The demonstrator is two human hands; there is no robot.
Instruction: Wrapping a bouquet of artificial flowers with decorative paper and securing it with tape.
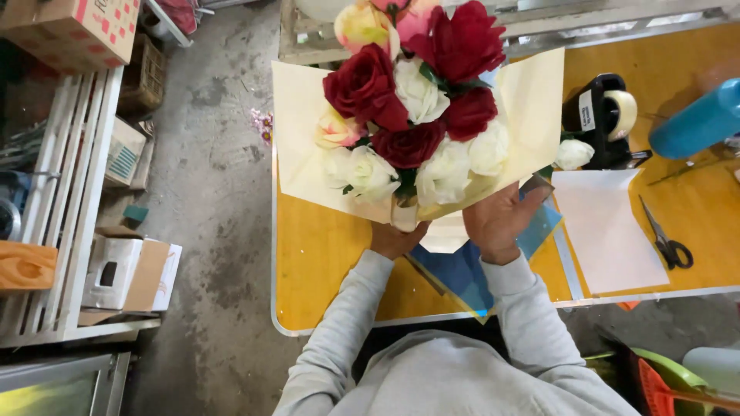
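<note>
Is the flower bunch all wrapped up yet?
Not quite. The roses already sit bunched in cream paper. The left hand grips the base and the right hand presses the paper. Blue sheets, tape and scissors lie unused.

A black tape dispenser (603, 117) with a roll of clear tape stands at the upper right of the frame on the yellow table (324, 254), just beside a teal cylinder (696, 121) near the right edge. Below them lie a white sheet of paper (609, 231) and black-handled scissors (666, 240), side by side. At the left of the frame, a white slatted rack (65, 200) runs along the grey concrete floor (216, 192), with a cardboard box (77, 29) in the upper left corner and an open white carton (131, 273) lower down.
</note>
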